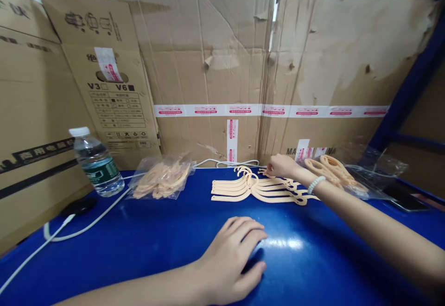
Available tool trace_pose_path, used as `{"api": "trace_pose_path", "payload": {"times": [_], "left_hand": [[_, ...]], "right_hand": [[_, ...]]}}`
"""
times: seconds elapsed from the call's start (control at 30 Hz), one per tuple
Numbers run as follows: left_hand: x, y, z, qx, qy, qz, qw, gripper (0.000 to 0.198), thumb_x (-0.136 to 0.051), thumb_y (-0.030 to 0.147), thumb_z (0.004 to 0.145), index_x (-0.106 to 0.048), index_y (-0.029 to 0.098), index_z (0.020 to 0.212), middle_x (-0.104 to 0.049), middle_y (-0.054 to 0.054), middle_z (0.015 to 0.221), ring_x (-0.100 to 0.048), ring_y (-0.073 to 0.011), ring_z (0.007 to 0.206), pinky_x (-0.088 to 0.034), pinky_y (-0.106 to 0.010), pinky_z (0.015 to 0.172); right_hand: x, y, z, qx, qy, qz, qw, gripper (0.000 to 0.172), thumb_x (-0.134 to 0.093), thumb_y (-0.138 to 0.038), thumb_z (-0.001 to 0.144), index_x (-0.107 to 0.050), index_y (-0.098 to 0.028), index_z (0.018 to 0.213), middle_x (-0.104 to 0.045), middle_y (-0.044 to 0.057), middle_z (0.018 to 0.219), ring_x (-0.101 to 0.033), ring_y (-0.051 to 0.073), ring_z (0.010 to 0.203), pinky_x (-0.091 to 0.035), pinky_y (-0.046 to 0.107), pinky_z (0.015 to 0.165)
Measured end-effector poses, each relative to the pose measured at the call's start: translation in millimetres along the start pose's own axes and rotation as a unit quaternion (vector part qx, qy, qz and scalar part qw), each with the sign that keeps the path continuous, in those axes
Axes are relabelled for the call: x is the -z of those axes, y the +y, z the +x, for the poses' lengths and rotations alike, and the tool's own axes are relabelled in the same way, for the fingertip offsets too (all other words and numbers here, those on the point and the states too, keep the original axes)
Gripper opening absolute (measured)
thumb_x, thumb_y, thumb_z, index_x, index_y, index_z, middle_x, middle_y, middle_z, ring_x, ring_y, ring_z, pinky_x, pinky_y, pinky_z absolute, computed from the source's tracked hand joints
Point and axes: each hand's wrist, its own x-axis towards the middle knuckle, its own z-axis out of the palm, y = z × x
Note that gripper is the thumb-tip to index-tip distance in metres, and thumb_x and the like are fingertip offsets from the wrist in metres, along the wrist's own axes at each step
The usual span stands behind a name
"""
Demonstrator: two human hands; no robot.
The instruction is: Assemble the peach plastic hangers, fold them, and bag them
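Note:
My left hand (233, 255) lies flat on the blue tabletop (156, 245), fingers together and stretched out, holding nothing. My right hand (282, 165) reaches forward, fingers curled in a pinch on the top of a pile of cream plastic hangers (253, 188) lying on the table. A white bead bracelet (315, 184) is on that wrist. The hangers lie stacked, hooks toward the back.
A clear bag of cream plastic parts (160, 178) lies left of the hangers. Another clear bag (351, 171) with similar parts sits at the right. A water bottle (96, 162) stands at the left. White cable (83, 225) runs across the table. Cardboard sheets (208, 65) wall the back.

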Motion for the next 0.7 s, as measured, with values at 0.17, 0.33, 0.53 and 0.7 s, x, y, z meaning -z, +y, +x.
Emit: {"api": "trace_pose_path", "payload": {"times": [0.17, 0.33, 0.53, 0.7], "left_hand": [[0.4, 0, 0, 0.058, 0.047, -0.092, 0.993, 0.034, -0.059, 0.014, 0.08, -0.057, 0.017, 0.113, -0.064, -0.009, 0.114, -0.057, -0.0238, 0.109, -0.042, -0.038, 0.097], [0.1, 2, 11, 0.186, 0.048, -0.285, 0.939, 0.032, -0.061, 0.019, 0.079, -0.056, 0.017, 0.111, -0.066, -0.008, 0.105, -0.063, -0.0182, 0.083, -0.051, -0.033, 0.076], [2.8, 2, 21, 0.267, 0.12, -0.497, 0.817, 0.041, -0.065, 0.047, 0.081, -0.049, 0.018, 0.105, -0.064, -0.005, 0.089, -0.062, -0.012, 0.062, -0.049, -0.024, 0.053], [13.0, -10, 17, 0.297, 0.155, -0.496, 0.801, 0.048, -0.069, 0.059, 0.073, -0.048, 0.017, 0.081, -0.06, 0.001, 0.072, -0.061, -0.011, 0.053, -0.051, -0.024, 0.049]], "right_hand": [[31, -4, -30, 0.015, 0.119, 0.072, 0.99, 0.01, -0.06, -0.019, 0.083, -0.068, -0.015, 0.078, -0.071, 0.005, 0.071, -0.068, 0.018, 0.072, -0.049, 0.025, 0.066], [36, -35, -89, 0.064, 0.212, 0.394, 0.892, 0.022, -0.057, -0.037, 0.086, -0.064, -0.016, 0.083, -0.073, 0.006, 0.076, -0.068, 0.017, 0.068, -0.053, 0.025, 0.061], [7, -87, -125, 0.1, -0.061, 0.663, 0.74, 0.029, -0.071, -0.043, 0.076, -0.063, -0.016, 0.081, -0.071, 0.003, 0.067, -0.064, 0.012, 0.054, -0.054, 0.026, 0.057], [-5, -95, -121, 0.098, -0.05, 0.623, 0.774, 0.033, -0.062, -0.049, 0.083, -0.062, -0.016, 0.079, -0.07, 0.005, 0.072, -0.063, 0.013, 0.059, -0.052, 0.026, 0.056]]}}
